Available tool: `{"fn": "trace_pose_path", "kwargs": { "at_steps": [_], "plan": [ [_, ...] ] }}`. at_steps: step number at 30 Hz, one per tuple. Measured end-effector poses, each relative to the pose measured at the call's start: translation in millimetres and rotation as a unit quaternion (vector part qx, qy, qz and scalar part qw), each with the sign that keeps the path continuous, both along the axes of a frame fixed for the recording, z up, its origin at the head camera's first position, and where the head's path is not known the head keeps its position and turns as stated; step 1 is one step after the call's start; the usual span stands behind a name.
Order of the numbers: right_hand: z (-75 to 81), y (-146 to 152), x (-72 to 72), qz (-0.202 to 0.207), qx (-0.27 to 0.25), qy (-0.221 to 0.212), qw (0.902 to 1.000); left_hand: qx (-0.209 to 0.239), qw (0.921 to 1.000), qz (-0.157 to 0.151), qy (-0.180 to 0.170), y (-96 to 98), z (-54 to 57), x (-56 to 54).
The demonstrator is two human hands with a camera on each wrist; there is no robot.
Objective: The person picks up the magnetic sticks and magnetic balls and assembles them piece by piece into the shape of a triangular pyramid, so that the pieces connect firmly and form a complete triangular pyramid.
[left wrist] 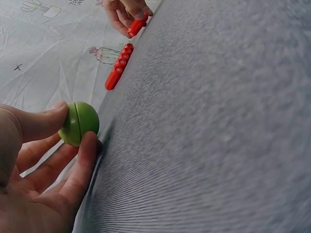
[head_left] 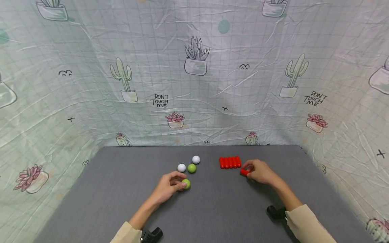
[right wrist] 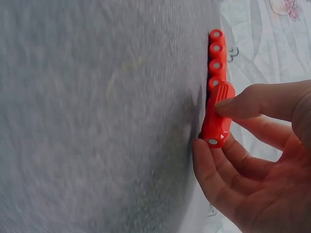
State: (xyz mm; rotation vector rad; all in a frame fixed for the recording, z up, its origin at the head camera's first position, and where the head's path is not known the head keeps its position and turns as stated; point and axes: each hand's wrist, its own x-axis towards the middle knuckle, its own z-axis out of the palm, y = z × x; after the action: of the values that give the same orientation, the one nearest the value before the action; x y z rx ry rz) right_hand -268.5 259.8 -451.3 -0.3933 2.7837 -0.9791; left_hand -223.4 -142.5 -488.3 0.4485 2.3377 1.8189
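My left hand (head_left: 166, 186) pinches a glossy green ball (left wrist: 80, 124) with a seam round it, thumb on one side and fingertips on the other. Just beyond it lie a second green ball (head_left: 191, 168) and two white balls, one nearer (head_left: 181, 167) and one farther back (head_left: 196, 159). On the right side, my right hand (head_left: 260, 171) holds a short red cylinder (right wrist: 217, 116) between thumb and fingers; it has grooves along its side and a pale dot on its end. Right beside it, several like red cylinders (head_left: 230, 162) lie side by side in a row.
A dark grey cloth-like surface (head_left: 212, 209) lies under everything. Wrinkled white sheeting (head_left: 194, 91) printed with potted plants rises at the back and both sides. A black device sits at each wrist, left (head_left: 152, 235) and right (head_left: 276, 213).
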Motion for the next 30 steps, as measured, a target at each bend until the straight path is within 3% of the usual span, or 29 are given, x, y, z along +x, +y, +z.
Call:
{"fn": "trace_pose_path", "kwargs": {
  "at_steps": [11,21,30],
  "plan": [
    [0.1,-21,15.5,0.047,-0.012,0.017,0.9987,-0.033,0.9992,0.017,0.009,4.6,-2.4,9.2],
    [1.8,-40,23.8,0.085,-0.019,0.026,0.9959,-0.021,0.9998,0.004,0.002,8.0,-6.4,11.9],
    [-0.2,-52,28.6,0.110,-0.020,0.026,0.9934,-0.039,0.9990,-0.001,0.019,12.0,-7.5,13.4]
  ]
}}
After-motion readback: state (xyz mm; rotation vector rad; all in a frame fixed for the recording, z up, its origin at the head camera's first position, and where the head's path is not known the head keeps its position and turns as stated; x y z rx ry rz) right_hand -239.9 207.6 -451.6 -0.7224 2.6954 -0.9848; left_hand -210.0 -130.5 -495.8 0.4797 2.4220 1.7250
